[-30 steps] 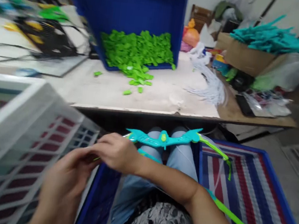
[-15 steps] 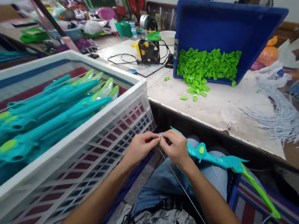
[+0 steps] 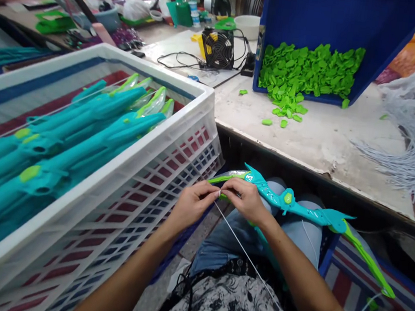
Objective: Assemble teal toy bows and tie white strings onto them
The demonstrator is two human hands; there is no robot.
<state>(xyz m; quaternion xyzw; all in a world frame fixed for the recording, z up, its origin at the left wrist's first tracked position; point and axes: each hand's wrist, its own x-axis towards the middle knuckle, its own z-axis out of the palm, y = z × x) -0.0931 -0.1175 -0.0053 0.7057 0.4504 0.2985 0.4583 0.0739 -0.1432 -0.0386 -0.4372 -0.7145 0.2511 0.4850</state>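
Note:
A teal and green toy bow (image 3: 306, 212) lies across my lap, its green right limb reaching out past my knee. Beside its left limb, my left hand (image 3: 197, 202) pinches a white string (image 3: 243, 249) between thumb and fingers. My right hand (image 3: 244, 195) pinches the same string, fingertips almost touching those of the left. A small white loop or knot shows between them, too small to make out fully. From there the string runs down to the right across my lap. Another length of string hangs from the tip of the right limb.
On my left stands a white plastic crate (image 3: 194, 105) holding several teal toy parts (image 3: 91, 150). Ahead, a tilted blue bin (image 3: 320, 18) spills green pieces (image 3: 307, 69) onto the table (image 3: 298, 146). A small black fan (image 3: 217, 48) and a bundle of white strings (image 3: 409, 158) are also there.
Both hands keep their pinch on the string, still close together. The view has shifted, and more of the bow's green left limb now shows behind the hands.

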